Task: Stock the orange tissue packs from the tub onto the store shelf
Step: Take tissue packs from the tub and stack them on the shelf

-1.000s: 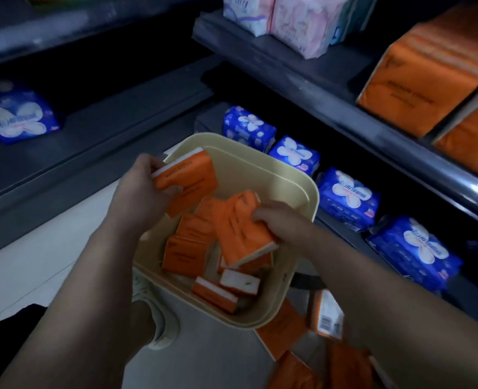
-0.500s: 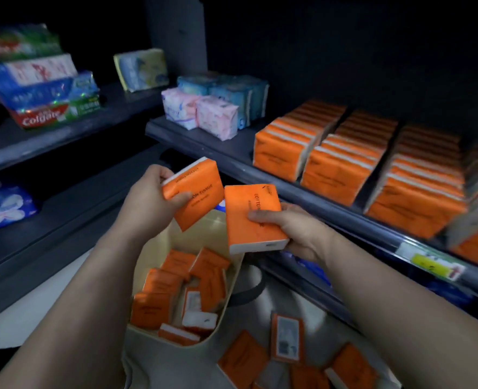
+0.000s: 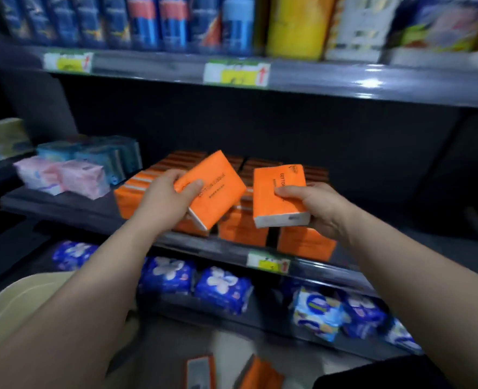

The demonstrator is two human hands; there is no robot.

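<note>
Orange tissue packs already stocked fill the middle shelf in rows just behind and below my two hands, the biggest block of colour I can see. Under my left forearm the cream tub shows only its rim, low and well apart from the shelf. Beyond my left hand, pink packs and teal packs sit on the same shelf. Below both hands, blue flower-print packs line the lower shelf. My left hand grips a tilted tissue pack, thumb on its printed face, held in the air above the front row. My right hand clamps a second tissue pack, nearly upright, white end down, just beside the first without touching. Two loose orange packs lie on the floor beneath my wrists.
</note>
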